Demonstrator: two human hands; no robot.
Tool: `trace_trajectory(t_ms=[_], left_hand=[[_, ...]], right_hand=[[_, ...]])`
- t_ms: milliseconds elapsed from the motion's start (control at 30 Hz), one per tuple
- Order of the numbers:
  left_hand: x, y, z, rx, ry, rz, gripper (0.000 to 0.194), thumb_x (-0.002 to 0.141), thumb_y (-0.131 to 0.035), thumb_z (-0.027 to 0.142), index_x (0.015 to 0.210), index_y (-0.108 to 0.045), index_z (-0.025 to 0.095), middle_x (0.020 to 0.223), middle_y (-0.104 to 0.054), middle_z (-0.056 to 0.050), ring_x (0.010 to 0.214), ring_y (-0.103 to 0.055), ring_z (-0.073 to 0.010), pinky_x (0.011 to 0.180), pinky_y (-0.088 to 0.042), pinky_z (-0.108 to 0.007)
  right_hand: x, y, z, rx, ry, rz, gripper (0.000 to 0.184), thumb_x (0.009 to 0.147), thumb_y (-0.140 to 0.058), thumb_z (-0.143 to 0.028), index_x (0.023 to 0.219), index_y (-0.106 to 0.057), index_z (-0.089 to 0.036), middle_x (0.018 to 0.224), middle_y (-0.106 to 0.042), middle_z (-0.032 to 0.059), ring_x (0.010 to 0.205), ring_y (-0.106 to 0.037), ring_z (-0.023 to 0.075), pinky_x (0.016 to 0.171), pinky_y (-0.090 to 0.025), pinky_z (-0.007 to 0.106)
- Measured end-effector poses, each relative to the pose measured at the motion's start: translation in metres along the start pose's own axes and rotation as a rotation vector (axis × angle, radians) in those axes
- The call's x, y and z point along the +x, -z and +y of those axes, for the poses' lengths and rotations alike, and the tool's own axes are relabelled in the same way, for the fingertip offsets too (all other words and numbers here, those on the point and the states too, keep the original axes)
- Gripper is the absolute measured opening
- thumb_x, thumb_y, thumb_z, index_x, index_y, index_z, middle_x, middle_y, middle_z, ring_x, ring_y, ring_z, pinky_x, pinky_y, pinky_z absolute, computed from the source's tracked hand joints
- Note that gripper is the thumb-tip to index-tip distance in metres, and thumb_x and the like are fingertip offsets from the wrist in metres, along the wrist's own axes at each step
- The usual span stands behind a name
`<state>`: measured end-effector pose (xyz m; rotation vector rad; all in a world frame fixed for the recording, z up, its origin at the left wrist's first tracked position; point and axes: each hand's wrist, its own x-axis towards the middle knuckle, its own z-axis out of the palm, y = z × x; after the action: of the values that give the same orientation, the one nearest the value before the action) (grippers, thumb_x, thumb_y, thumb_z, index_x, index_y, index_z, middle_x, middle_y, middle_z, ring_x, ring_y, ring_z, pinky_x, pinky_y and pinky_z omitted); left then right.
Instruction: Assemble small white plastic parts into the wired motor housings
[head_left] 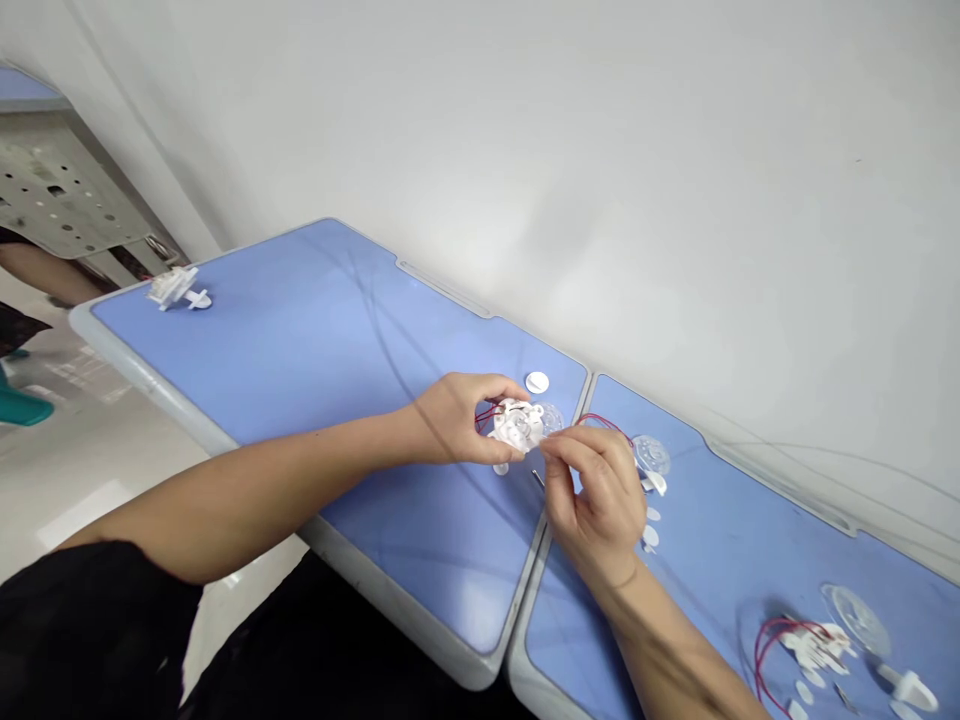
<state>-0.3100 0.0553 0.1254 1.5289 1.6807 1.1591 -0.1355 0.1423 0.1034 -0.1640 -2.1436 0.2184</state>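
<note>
My left hand point(450, 418) grips a small white plastic assembly point(517, 424) with gear-like parts and red wires, held just above the blue table point(315, 340). My right hand point(596, 490) is closed in a pinch at the assembly's right edge, where a clear plastic disc point(551, 418) sits. A red wire point(604, 421) loops over the right hand's knuckles. A white round cap point(537, 382) lies just behind the assembly.
A second blue table point(735, 540) adjoins on the right, bearing a clear cover point(651, 455), small white discs point(651, 536), and at the far right another wired assembly point(806, 640) with loose parts. White parts point(176, 288) lie at the far left corner. A white wall is behind.
</note>
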Motion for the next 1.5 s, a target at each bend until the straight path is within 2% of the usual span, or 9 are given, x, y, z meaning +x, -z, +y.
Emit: trace_trajectory(t_ms=[133,367,567,700,1000,1267,1500], left_hand=[[-0.0011,0.0006,0.0027,-0.044,0.009,0.019,0.052,0.062,-0.076,0.032,0.109,-0.063,0.016,0.099,-0.07,-0.004,0.091,-0.064,-0.0182,0.078,-0.048,-0.025],[-0.0021,-0.0002,0.0023,-0.101,0.001,0.016,0.05,0.062,-0.077,0.032,0.107,-0.064,0.016,0.095,-0.07,-0.003,0.086,-0.064,-0.0161,0.075,-0.048,-0.023],[-0.002,0.0005,0.0036,-0.133,0.066,-0.019,0.053,0.062,-0.077,0.034,0.109,-0.063,0.014,0.095,-0.069,-0.005,0.085,-0.062,-0.0158,0.072,-0.048,-0.023],[-0.0022,-0.0001,0.0033,-0.132,0.076,-0.019,0.054,0.062,-0.076,0.032,0.111,-0.062,0.014,0.096,-0.068,-0.005,0.087,-0.061,-0.0161,0.074,-0.047,-0.024],[0.0012,-0.0013,-0.0011,-0.191,0.084,-0.004,0.052,0.06,-0.076,0.029,0.108,-0.063,0.014,0.097,-0.069,-0.006,0.09,-0.063,-0.0178,0.079,-0.049,-0.027],[0.0018,-0.0019,0.0006,-0.178,0.105,0.009,0.051,0.059,-0.076,0.028,0.107,-0.063,0.014,0.094,-0.069,-0.005,0.086,-0.063,-0.0169,0.074,-0.048,-0.025],[0.003,-0.0028,-0.0045,-0.221,0.116,0.03,0.056,0.059,-0.077,0.028,0.11,-0.062,0.012,0.097,-0.07,-0.007,0.09,-0.065,-0.0187,0.08,-0.05,-0.028]], right_hand=[[-0.0008,0.0029,-0.0011,-0.035,0.086,-0.029,0.034,0.081,-0.054,0.0,0.104,-0.06,-0.024,0.083,-0.065,0.0037,0.075,-0.061,0.018,0.066,-0.049,0.032],[0.0004,0.0016,-0.001,-0.062,0.187,0.021,0.029,0.079,-0.057,0.0,0.101,-0.061,-0.019,0.084,-0.066,0.0072,0.073,-0.061,0.0188,0.063,-0.051,0.032],[-0.0033,-0.0018,0.0001,0.018,0.0,0.013,0.03,0.081,-0.053,0.002,0.101,-0.057,-0.021,0.09,-0.068,0.007,0.08,-0.065,0.0203,0.07,-0.052,0.037],[-0.0045,-0.0037,0.0,0.05,-0.059,0.007,0.028,0.083,-0.052,0.0,0.1,-0.056,-0.022,0.093,-0.069,0.0064,0.086,-0.065,0.0201,0.074,-0.053,0.038],[-0.0037,-0.0045,0.0012,0.008,0.007,-0.079,0.026,0.084,-0.051,0.0,0.099,-0.056,-0.02,0.099,-0.068,0.0091,0.088,-0.065,0.0202,0.076,-0.052,0.037],[-0.0039,-0.0038,0.001,-0.032,-0.026,-0.045,0.025,0.085,-0.049,-0.001,0.099,-0.052,-0.021,0.089,-0.067,0.0069,0.082,-0.063,0.0197,0.071,-0.051,0.036],[-0.0042,-0.0043,0.0025,-0.064,0.066,-0.086,0.031,0.082,-0.051,0.001,0.105,-0.056,-0.019,0.095,-0.068,0.0116,0.087,-0.064,0.0224,0.072,-0.052,0.037]])
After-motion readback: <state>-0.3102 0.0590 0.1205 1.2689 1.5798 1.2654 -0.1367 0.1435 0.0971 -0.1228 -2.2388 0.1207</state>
